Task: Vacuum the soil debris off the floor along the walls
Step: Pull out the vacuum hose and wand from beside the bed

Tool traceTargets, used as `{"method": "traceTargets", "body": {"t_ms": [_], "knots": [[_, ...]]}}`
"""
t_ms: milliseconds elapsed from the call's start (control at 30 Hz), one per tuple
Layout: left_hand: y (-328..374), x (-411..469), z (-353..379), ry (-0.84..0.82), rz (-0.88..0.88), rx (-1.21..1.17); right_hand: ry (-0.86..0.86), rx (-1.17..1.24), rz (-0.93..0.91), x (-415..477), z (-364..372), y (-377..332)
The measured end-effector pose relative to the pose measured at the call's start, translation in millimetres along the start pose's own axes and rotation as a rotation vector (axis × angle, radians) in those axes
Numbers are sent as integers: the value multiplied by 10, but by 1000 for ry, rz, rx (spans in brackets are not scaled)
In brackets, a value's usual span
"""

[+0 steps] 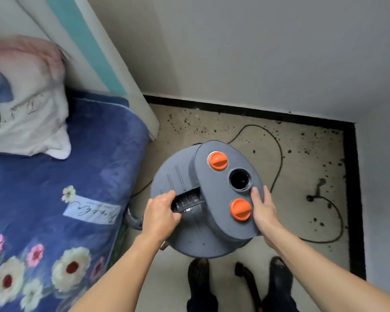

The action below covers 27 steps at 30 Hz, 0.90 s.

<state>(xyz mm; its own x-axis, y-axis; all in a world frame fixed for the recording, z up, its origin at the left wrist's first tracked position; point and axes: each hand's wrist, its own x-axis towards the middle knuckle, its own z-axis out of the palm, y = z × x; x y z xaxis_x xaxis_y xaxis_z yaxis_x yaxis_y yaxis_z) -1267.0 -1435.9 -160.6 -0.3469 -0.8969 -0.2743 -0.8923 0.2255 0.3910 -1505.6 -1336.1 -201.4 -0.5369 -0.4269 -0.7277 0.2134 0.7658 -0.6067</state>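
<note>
Head view looks down on a grey round plastic vacuum canister (180, 176) standing on the pale speckled stone floor (302, 176), just in front of the person's black shoes (199, 280) and to the right of the bed. The left hand (161, 210) has its fingers curled round the recessed carry handle (189, 199) in the lid. The right hand (263, 210) lies with fingers nearly straight against the right edge of the raised oval panel, which carries two orange knobs (218, 160) and an open round black port (240, 179). No hose can be seen plugged into that port. Dark soil debris (189, 124) is scattered across the floor by the far wall and the right wall, thickest beside the black skirting strip (234, 106). A thin black power cord (277, 149) loops loosely over the floor to the right. Left of the canister lies a blue floral fleece blanket (88, 165) with a white and pink pillow (32, 109) at its far end. Judging by the crumbs, no cleaning is done yet: the machine is only being set in place, and all the vacuuming remains.
</note>
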Motion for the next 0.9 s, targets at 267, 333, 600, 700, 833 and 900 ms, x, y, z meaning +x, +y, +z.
{"method": "traceTargets", "body": {"t_ms": [267, 333, 600, 700, 833, 900], "knots": [[-645, -1018, 40, 110, -297, -116, -228, -397, -167, -309, 621, 75], [-801, -1313, 69, 87, -367, -138, -266, -470, -193, -471, 744, 184], [-1303, -2401, 127, 12, -545, -135, -359, -671, -251, -1195, 1205, 685], [-1434, -2666, 124, -14, -593, -120, -401, -693, -260, -1348, 1318, 857], [-1339, -2647, -18, -83, -510, -60, -483, -681, -224, -1417, 1339, 951], [-1207, -2494, -164, -122, -452, -13, -518, -623, -190, -1366, 1232, 926]]}}
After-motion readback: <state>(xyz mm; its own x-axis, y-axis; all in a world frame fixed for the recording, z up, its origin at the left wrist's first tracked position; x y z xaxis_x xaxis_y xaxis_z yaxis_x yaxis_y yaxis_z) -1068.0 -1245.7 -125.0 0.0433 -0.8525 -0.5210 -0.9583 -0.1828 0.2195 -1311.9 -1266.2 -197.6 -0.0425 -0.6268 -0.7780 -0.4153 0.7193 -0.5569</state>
